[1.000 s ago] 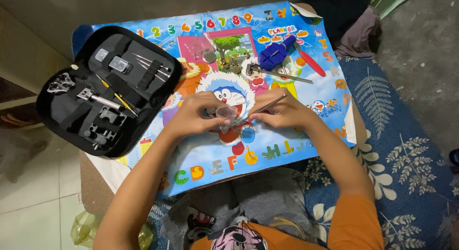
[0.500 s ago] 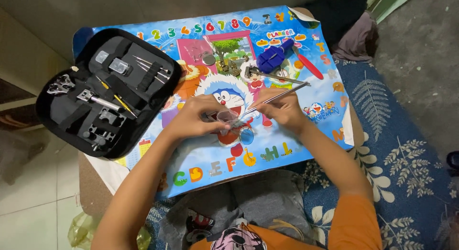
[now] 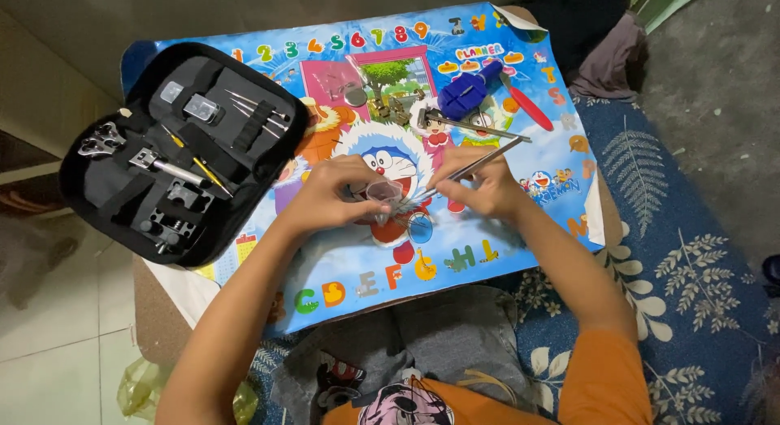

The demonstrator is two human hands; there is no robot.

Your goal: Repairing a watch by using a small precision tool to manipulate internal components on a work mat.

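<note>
My left hand (image 3: 329, 193) pinches a small clear plastic bag (image 3: 383, 192) over the middle of a low table covered with a colourful cartoon poster (image 3: 487, 246). My right hand (image 3: 479, 184) grips metal tweezers (image 3: 475, 166), their tips pointing left into the bag's mouth. What lies inside the bag is too small to make out. Both forearms reach in from the bottom of the view.
An open black zip tool case (image 3: 175, 149) with small metal tools lies at the table's left. A blue tool (image 3: 465, 92), a red-handled tool (image 3: 528, 106), a thin metal rod (image 3: 479, 128) and small metal parts (image 3: 390, 108) sit at the far side. A blue leaf-patterned mat (image 3: 691, 262) lies right.
The tweezers have swung a little and their tips have come closer to the bag. My left hand keeps its hold on the bag.
</note>
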